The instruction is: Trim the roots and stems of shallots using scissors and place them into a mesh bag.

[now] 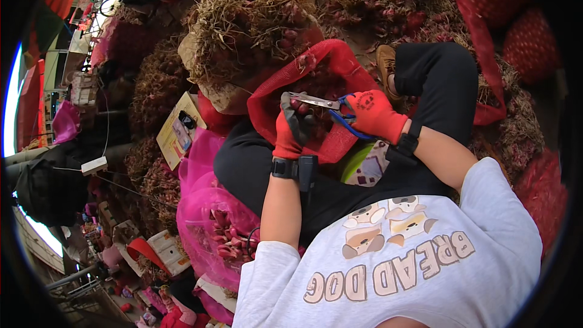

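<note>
My right hand (pixel 378 112), in a red glove, grips a pair of scissors (pixel 316 101) by the blue handles. Their metal blades point left, reaching the fingertips of my left hand (pixel 291 126). That hand, in a red glove with a dark palm, is closed around small reddish-purple shallots (pixel 300 107); how many it holds is hard to tell. Both hands are over a red mesh bag (pixel 267 100), whose mouth gapes between my legs with more shallots inside. Something green and patterned (pixel 366 164) shows beneath the bag, near my lap.
A sack (pixel 225 97) heaped with dry-stemmed shallots (pixel 243 30) stands just beyond the bag. At my left lies a pink mesh bag (pixel 212 206) with shallots, beside a yellowish card (pixel 181 130). Filled red mesh sacks (pixel 531 45) and shallot piles (pixel 516 127) are on the right.
</note>
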